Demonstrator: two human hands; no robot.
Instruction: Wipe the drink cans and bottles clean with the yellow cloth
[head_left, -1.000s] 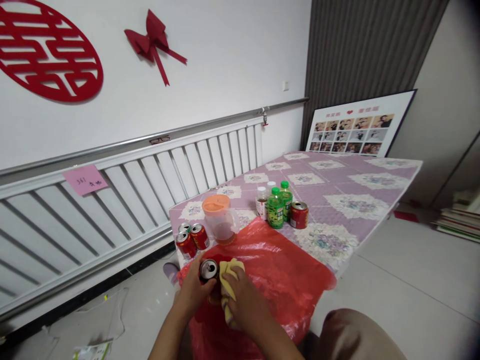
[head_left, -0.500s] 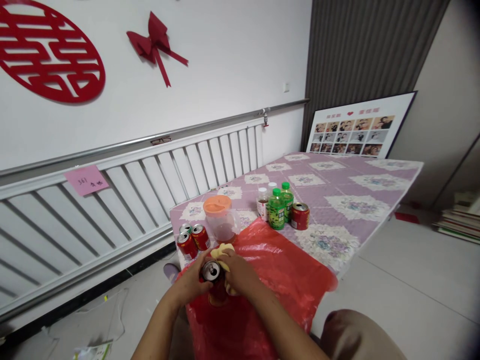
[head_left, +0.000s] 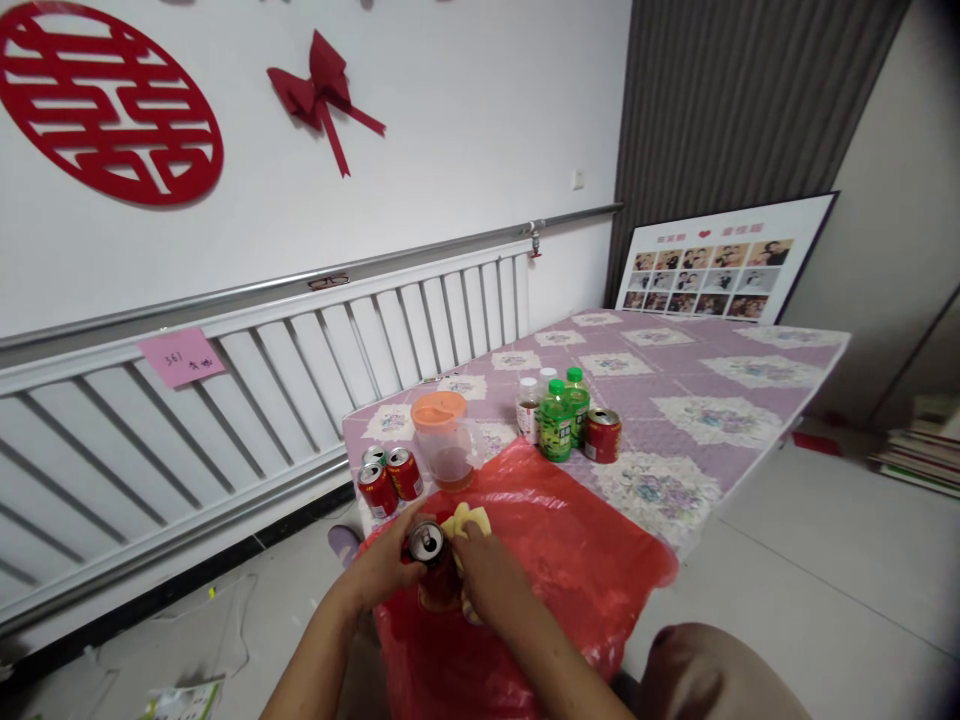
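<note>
An opened dark red can (head_left: 439, 584) stands upright over a red plastic sheet (head_left: 570, 540) at the near edge of the table. Wrapped round its left side is my left hand (head_left: 386, 565). My right hand (head_left: 487, 575) is closed on a pale yellow cloth (head_left: 471, 520) at the can's right side. Behind my left hand are red cans (head_left: 376, 492) and one with a green top. A clear pitcher (head_left: 444, 450) with an orange lid stands just beyond the hands.
Bottles with green caps (head_left: 556, 425) and white caps (head_left: 529, 410) stand beside a red can (head_left: 603, 437) beyond the sheet. A white radiator (head_left: 285, 390) runs along the wall behind the flowered table (head_left: 675, 370).
My right hand and the cloth have shifted slightly to the right along the can. My left hand keeps its hold on the can. The view has shifted slightly.
</note>
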